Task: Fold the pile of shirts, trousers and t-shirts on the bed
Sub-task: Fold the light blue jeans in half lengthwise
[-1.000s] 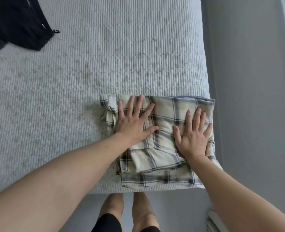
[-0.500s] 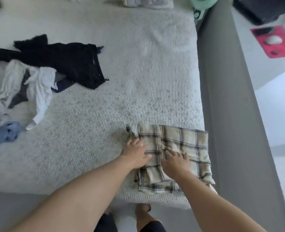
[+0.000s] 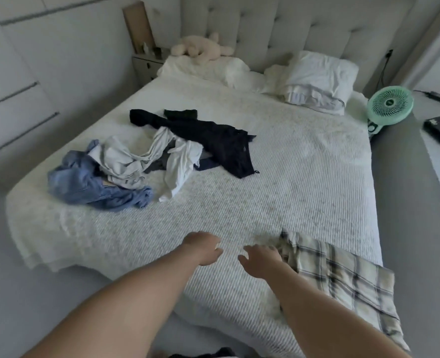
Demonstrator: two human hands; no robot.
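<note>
On the near corner of the bed [image 3: 278, 161], a folded plaid shirt [image 3: 343, 277] lies flat, both hands off it.

Over the bedspread the left hand [image 3: 204, 248] hovers with fingers loosely curled and holding nothing; the right hand [image 3: 261, 258] is beside it, fingers relaxed, just at the shirt's left edge, though I cannot tell if it touches. Well apart, toward the far left, sits the unfolded pile: a blue garment [image 3: 89, 182], a white garment [image 3: 141, 158], a black garment [image 3: 213, 140]. Pillows [image 3: 317, 76] and a soft toy [image 3: 200, 46] lie at the headboard, a green fan [image 3: 389, 104] to the right.
</note>
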